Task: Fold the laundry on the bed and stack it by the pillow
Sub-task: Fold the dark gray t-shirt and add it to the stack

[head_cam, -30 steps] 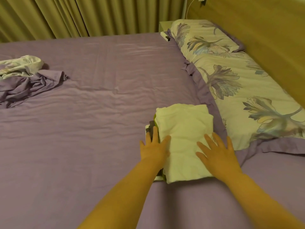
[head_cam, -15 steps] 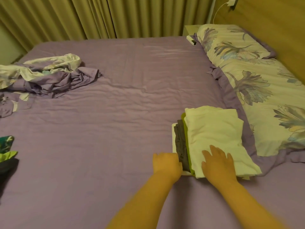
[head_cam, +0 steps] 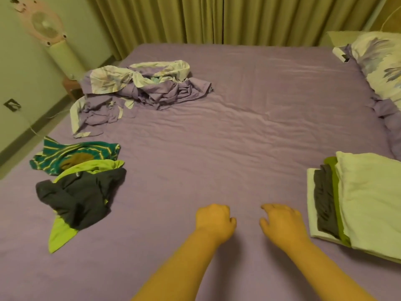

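Observation:
A stack of folded laundry (head_cam: 366, 198) lies at the right edge, a pale yellow piece on top, with dark grey, green and white layers showing at its left side. The floral pillow (head_cam: 382, 61) is at the far right. On the left lie an unfolded dark grey and lime garment (head_cam: 80, 196) and a teal striped garment (head_cam: 73, 155). Both hands hover over the bare sheet near the front. My left hand (head_cam: 214, 220) has loosely curled fingers and holds nothing. My right hand (head_cam: 282, 222) is relaxed and empty, just left of the stack.
A crumpled purple and floral bed linen heap (head_cam: 138, 88) sits at the far left of the purple bed (head_cam: 238, 127). A pink fan (head_cam: 47, 25) stands by the left wall. Olive curtains (head_cam: 217, 18) hang behind the bed.
Both hands have come off the folded stack and moved left over the sheet. My view has swung left, bringing the unfolded garments into sight.

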{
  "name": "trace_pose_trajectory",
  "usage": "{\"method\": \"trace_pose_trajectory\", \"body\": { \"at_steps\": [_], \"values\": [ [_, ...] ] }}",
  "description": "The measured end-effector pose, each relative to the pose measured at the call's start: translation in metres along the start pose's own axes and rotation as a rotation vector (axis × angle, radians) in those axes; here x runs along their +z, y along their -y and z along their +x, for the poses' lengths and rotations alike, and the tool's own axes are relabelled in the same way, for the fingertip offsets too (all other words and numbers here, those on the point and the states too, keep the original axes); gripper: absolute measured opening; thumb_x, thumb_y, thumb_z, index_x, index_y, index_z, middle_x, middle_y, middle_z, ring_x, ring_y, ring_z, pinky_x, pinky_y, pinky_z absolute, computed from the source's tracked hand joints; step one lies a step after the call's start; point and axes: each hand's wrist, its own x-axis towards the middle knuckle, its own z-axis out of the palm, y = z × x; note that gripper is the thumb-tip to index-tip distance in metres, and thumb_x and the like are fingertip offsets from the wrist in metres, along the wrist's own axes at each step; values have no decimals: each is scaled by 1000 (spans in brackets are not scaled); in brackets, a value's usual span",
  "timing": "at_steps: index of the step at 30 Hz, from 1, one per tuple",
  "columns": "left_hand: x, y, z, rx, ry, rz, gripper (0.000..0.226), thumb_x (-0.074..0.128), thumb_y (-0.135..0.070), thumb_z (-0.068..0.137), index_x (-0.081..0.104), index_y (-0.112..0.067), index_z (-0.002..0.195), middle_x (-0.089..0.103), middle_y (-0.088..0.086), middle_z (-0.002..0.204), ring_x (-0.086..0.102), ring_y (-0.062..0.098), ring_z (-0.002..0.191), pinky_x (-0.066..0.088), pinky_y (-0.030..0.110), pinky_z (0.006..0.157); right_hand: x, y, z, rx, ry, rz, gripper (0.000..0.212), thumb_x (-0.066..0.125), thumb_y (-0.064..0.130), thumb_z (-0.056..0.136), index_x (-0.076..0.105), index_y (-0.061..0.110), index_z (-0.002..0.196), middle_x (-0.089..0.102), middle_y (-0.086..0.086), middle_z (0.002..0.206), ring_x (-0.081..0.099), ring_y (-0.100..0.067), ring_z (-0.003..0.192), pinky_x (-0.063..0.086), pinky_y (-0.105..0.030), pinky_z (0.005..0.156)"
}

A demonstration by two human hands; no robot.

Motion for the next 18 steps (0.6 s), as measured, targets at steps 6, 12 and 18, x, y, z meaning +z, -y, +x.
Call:
{"method": "trace_pose_trajectory", "body": {
  "at_steps": [6, 12, 18],
  "values": [
    [-7, 101, -31, -119, 18, -69, 39, 40, -40, 97, 58, -16, 121, 62, 8, 120, 58, 29, 109, 46, 33, 86, -5, 100, 6, -112, 33, -36, 46, 38, 40, 95, 39, 30, 140, 51, 5, 137, 47, -17, 126, 34, -29, 103],
    [-15, 197, -55, -180, 12, -138, 39, 40, -40, 97, 59, -16, 120, 61, 8, 122, 57, 30, 110, 46, 33, 88, -3, 191, 18, -172, 69, -43, 45, 38, 41, 95, 39, 30, 139, 53, 5, 135, 50, -17, 124, 37, -29, 100],
    [-28, 302, -68, -260, -35, -141, 37, 41, -37, 96, 61, -16, 119, 63, 6, 119, 58, 28, 109, 45, 32, 85, -5, 287, 40, -259, 92, -42, 47, 37, 42, 95, 36, 31, 141, 54, 6, 134, 52, -16, 122, 39, -27, 98]
  ]
}}
